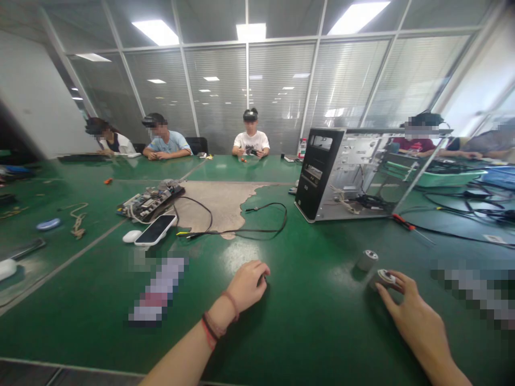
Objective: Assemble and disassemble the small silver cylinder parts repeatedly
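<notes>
At the lower right, a small gray roller (383, 279) is being pinched by the right hand (418, 313) and could be bumped into the other roller (367, 260) and knocked over, while the left hand's (246, 287) fingers are being kept curled, so what they hold cannot be told.

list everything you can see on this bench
green workbench: 1, green, fills the view
open computer case: 1, black and silver, far right
circuit board: 1, multicoloured, left of centre
tan mat: 1, tan, centre
smartphone: 1, black and white, by the board
white oval object: 1, white, left of the smartphone
cable: 1, black, over the mat's edge
screwdriver: 1, red handle, right
rope: 1, tan, far left
metal cylinders: 2, grey, near right
seated people: 5, far side and right
left hand: 1, on bench, cords on wrist
right hand: 1, touching nearer cylinder
</notes>
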`<action>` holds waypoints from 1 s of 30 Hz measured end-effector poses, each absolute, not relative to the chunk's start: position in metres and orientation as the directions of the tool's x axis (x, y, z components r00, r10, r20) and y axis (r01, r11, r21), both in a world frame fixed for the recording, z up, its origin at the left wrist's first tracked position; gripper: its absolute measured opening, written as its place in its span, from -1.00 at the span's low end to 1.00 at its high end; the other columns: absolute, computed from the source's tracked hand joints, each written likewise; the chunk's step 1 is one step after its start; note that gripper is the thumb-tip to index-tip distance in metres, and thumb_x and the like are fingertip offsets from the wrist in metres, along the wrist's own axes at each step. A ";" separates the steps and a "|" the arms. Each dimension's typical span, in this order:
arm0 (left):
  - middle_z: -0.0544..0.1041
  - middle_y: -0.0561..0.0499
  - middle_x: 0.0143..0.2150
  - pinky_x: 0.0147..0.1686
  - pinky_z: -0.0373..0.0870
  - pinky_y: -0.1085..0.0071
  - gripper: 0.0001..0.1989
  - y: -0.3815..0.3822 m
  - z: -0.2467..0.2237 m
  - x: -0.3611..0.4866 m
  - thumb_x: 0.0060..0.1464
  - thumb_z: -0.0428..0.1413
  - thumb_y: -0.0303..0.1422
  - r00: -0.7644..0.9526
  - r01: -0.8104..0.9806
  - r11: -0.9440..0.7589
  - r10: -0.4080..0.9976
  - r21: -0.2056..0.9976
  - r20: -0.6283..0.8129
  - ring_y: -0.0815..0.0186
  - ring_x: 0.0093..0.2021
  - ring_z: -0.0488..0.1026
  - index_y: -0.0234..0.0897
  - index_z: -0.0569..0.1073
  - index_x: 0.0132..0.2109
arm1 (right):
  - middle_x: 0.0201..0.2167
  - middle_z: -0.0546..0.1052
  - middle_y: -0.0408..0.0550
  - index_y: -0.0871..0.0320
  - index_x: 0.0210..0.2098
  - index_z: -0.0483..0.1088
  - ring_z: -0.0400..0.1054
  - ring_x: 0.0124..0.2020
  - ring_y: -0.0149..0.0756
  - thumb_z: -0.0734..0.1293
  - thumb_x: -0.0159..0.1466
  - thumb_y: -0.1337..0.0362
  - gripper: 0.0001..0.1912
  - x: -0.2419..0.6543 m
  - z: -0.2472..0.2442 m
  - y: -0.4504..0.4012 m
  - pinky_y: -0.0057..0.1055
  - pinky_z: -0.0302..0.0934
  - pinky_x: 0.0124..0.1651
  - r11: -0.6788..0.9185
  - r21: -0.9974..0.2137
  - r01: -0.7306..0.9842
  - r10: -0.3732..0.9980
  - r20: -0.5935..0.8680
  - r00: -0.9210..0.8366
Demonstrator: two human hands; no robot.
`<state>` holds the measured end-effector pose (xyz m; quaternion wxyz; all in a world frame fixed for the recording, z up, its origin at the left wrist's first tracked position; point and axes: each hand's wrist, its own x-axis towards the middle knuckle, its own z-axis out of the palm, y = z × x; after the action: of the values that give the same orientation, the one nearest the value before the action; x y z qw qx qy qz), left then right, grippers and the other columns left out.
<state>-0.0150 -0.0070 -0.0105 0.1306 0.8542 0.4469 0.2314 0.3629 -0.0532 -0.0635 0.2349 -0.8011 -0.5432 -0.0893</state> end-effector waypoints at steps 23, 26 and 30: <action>0.48 0.00 -0.29 -0.17 0.32 0.40 -0.78 -0.009 -0.013 -0.017 -0.04 -0.03 -0.59 0.468 0.639 -0.549 0.833 0.538 0.293 0.28 -0.23 0.41 -0.26 0.41 -0.27 | -0.10 0.49 0.07 0.10 0.04 0.18 0.40 -0.07 -0.11 0.25 0.18 -0.01 -0.49 0.286 -0.017 -0.018 -0.21 0.23 -0.01 0.305 -0.650 0.696 0.875 0.480 0.065; 0.49 0.01 -0.29 -0.20 0.35 0.43 -0.79 -0.007 -0.012 -0.016 -0.02 -0.04 -0.57 0.438 0.558 -0.499 0.856 0.663 0.276 0.31 -0.25 0.43 -0.28 0.42 -0.27 | -0.22 0.51 -0.01 0.08 0.04 0.14 0.42 -0.18 -0.19 0.27 0.20 0.08 -0.54 0.241 -0.003 -0.010 -0.27 0.25 -0.06 0.360 -0.837 0.411 0.932 0.341 -0.123; 0.52 0.01 -0.31 -0.25 0.38 0.45 -0.77 -0.003 -0.014 -0.014 0.01 -0.06 -0.56 0.385 0.441 -0.386 0.897 0.810 0.218 0.34 -0.28 0.46 -0.30 0.41 -0.21 | -0.37 0.46 -0.12 0.08 0.00 0.14 0.39 -0.35 -0.29 0.28 0.21 0.11 -0.59 0.194 -0.003 -0.002 -0.37 0.26 -0.24 0.297 -0.948 0.114 0.921 0.253 -0.295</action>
<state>-0.0135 -0.0028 -0.0140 0.3369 0.7610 0.4396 0.3379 0.1944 -0.0017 -0.0032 0.4496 -0.3877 -0.6679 0.4488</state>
